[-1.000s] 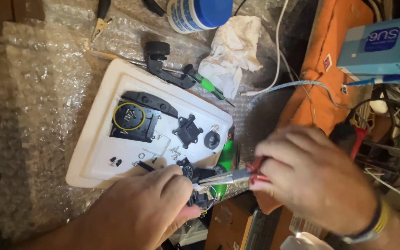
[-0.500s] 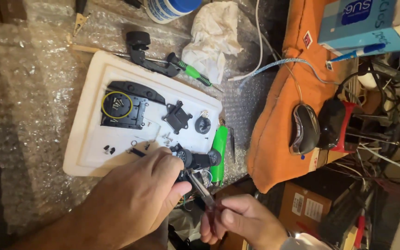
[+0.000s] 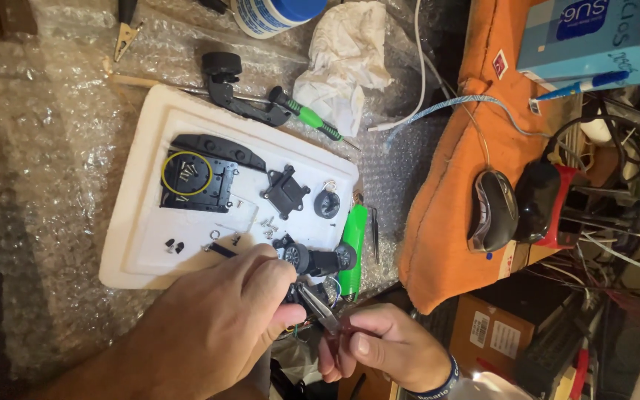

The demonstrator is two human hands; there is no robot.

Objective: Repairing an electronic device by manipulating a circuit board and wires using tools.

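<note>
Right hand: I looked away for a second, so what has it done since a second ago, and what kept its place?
The right hand dropped from beside the foam tray to below the left hand, swinging the needle-nose pliers from lying across to pointing up at the small black assembly. The left hand still holds that assembly at the tray's edge; the loose parts on the tray kept their places.

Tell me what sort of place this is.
Probably a cluttered home repair bench: small black parts and screws sorted on a white foam tray, bubble wrap beneath, a green-handled screwdriver, and a computer mouse among tangled cables.
</note>
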